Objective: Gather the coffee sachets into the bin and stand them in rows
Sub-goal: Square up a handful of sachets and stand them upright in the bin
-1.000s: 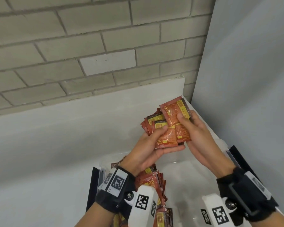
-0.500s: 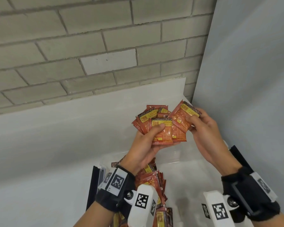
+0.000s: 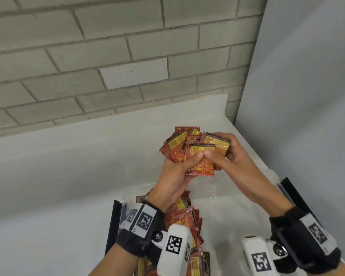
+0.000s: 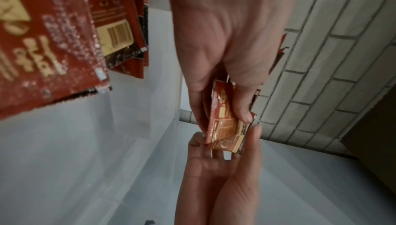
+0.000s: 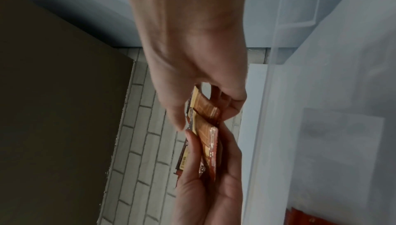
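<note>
Over the last second the right hand [image 3: 230,156] had brought its sachet down from 1 o'clock onto the fan of sachets [image 3: 189,150], so both thumbs met on the front one. Both hands pinched the bunch, the left hand [image 3: 175,174] from 7 o'clock, above the bin [image 3: 217,212], where a row already stood at its 9 o'clock side; squaring up looked next.

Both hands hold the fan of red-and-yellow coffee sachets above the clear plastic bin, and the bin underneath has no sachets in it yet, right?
Not quite. Both the left hand and right hand do hold the fan of red-and-yellow coffee sachets above the clear plastic bin, but the head view shows a row of sachets already inside it.
</note>
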Action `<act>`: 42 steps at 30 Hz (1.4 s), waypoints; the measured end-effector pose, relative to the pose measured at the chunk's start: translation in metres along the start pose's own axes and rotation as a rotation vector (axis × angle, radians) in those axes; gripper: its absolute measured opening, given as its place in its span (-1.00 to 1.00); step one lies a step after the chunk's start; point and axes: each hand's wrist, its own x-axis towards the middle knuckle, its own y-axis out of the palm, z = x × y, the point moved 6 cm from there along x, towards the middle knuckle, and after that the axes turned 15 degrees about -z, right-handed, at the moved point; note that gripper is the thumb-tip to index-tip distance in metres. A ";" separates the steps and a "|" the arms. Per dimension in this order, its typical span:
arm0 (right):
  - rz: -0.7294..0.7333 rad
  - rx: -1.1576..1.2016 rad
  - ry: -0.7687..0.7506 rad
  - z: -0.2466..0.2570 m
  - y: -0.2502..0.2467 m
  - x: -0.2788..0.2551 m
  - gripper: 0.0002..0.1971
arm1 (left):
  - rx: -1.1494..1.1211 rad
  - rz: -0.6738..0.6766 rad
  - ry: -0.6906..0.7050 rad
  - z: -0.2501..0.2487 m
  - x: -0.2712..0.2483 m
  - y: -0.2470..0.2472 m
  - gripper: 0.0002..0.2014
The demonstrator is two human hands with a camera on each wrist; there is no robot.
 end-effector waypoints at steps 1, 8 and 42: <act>0.001 -0.018 -0.007 0.000 0.000 0.000 -0.47 | 0.000 -0.004 -0.001 0.000 0.000 0.000 -0.52; -0.053 0.008 0.001 -0.003 -0.005 0.004 -0.53 | -0.053 -0.020 -0.041 -0.001 0.002 0.001 -0.61; -0.126 0.263 0.293 -0.020 -0.002 0.005 -0.67 | 0.064 0.089 0.145 -0.005 -0.002 0.007 -0.49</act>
